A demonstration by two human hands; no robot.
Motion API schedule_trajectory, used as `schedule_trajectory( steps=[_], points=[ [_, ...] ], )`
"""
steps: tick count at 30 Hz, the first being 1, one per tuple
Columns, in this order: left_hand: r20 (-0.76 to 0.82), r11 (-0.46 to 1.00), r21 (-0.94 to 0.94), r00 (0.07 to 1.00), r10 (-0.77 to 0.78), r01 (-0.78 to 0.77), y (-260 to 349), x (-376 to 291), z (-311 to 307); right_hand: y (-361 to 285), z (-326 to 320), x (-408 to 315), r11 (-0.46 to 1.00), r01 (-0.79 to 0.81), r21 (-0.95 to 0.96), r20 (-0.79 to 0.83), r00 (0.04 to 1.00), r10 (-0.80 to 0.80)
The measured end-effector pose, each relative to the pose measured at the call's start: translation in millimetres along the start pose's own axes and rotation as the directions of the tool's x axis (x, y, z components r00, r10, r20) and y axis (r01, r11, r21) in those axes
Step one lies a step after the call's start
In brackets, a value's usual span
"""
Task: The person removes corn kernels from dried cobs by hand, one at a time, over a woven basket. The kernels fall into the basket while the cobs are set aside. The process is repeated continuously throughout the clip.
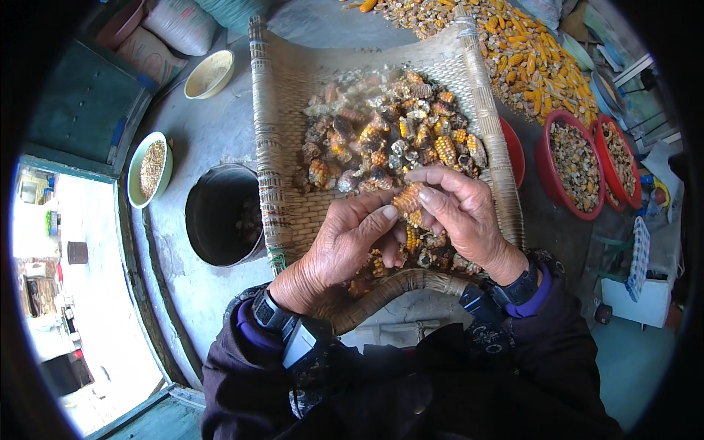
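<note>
Between both hands I hold a short piece of corn cob [408,199], mostly stripped, with a few yellow kernels at its lower end. My left hand [357,228] grips it from the left, thumb on its near side. From the right, my right hand [465,212] pinches it with thumb and fingers. Beneath the hands lies a large woven wicker tray [297,220] with raised side rims. Many broken, darkened and mouldy-looking corn cobs [379,137] are heaped on it, some still bearing yellow kernels. My hands and wrists cover part of the near heap.
A dark, deep bucket [223,217] stands left of the tray. Farther left are a green bowl of grain [146,170] and a yellowish basin [209,74]. At right stand red tubs of corn bits [569,165]. Yellow corn cobs [528,66] cover the floor behind. An open doorway [93,275] is at left.
</note>
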State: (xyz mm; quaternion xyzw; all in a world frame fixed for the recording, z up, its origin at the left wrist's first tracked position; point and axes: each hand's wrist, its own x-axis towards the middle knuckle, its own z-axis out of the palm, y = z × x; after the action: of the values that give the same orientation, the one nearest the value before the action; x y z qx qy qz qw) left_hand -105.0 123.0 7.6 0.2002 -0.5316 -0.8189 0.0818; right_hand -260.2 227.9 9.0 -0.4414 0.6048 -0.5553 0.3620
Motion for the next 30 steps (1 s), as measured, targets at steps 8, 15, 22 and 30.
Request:
schedule_trajectory(
  steps=[8,15,22,30],
  points=[
    [-0.012,1.0,-0.007,1.0,-0.029,0.029,1.8,0.1,1.5,4.0,-3.7,0.5,0.992,-0.088,0.093,-0.034,0.995,0.092],
    [-0.059,0.998,0.059,0.998,0.034,-0.03,1.3,1.4,7.8,7.2,-1.2,1.6,0.987,-0.119,0.111,-0.081,0.988,0.128],
    [-0.06,0.994,0.106,0.998,0.022,-0.016,-1.9,2.1,4.1,1.6,-3.1,-0.1,0.966,-0.226,0.128,-0.012,0.973,0.229],
    [-0.082,0.974,0.224,0.995,0.06,-0.04,-5.3,2.3,1.3,-1.0,0.0,4.1,0.959,0.171,-0.228,-0.096,0.976,-0.197]
  ],
)
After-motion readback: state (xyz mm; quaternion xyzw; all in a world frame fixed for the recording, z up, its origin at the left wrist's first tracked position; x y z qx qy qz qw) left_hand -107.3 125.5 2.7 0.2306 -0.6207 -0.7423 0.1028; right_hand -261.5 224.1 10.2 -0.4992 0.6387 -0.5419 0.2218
